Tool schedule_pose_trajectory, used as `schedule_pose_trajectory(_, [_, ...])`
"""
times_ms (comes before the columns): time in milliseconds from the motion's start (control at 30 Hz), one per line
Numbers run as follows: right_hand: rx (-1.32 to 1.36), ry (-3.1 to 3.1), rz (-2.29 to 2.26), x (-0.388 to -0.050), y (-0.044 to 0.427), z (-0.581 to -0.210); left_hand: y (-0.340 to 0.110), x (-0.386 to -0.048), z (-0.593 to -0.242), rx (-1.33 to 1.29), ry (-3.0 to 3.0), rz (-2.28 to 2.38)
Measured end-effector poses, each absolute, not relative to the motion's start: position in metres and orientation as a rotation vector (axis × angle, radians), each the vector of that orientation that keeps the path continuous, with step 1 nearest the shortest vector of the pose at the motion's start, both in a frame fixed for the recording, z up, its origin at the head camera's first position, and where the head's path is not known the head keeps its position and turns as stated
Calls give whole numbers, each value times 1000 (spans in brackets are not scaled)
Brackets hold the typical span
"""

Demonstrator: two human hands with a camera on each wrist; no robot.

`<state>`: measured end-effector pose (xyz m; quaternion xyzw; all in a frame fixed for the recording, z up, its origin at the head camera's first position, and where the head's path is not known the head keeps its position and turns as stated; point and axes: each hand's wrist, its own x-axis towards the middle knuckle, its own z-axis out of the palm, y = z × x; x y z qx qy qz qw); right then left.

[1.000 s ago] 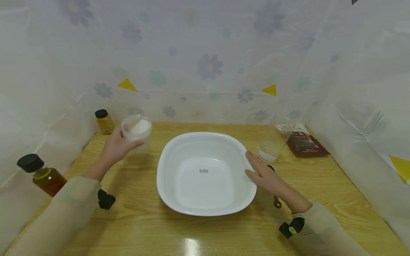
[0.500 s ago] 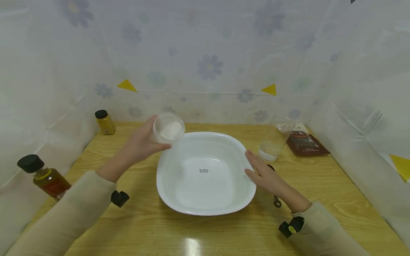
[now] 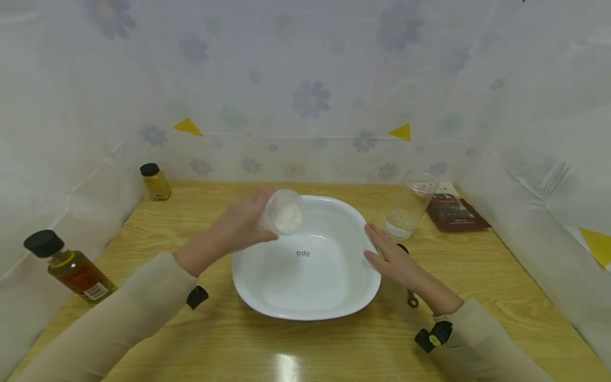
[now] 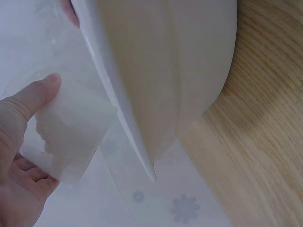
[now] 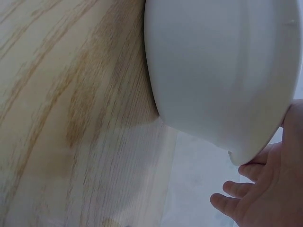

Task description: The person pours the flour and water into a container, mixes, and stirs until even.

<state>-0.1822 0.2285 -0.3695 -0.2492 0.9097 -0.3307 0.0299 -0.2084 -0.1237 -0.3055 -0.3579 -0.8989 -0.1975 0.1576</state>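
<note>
My left hand [image 3: 238,225] grips a clear plastic cup [image 4: 78,125] with white powder [image 3: 288,216] in it. The cup is tilted, its mouth facing the inside of a white basin [image 3: 310,289], above the basin's back left part. In the left wrist view the powder lies slanted against the cup wall; none is seen falling. My right hand [image 3: 398,265] rests on the right rim of the basin with fairly straight fingers. In the right wrist view the thumb side touches the rim and other fingers [image 5: 227,203] stand apart beneath it.
Behind my right hand stands a tall clear cup [image 3: 408,212] with white contents low down, beside a dark red packet [image 3: 455,213]. A dark-handled utensil [image 3: 412,300] lies partly under that hand. At left are an oil bottle [image 3: 81,273] and a yellow jar [image 3: 156,184].
My left hand has carried the cup rightward from the table's left side to above the basin and tipped it. The right hand and basin have stayed put.
</note>
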Motion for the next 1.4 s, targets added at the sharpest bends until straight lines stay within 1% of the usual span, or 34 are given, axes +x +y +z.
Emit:
schedule_pose_trajectory(467, [-792, 2800, -1023, -184, 229, -371, -111, -203, -309, -1195, -2551, -218])
schedule_pose_trajectory(1400, [-779, 2806, -1013, -184, 229, -371, -104, -203, -312, -1282, -2411, 49])
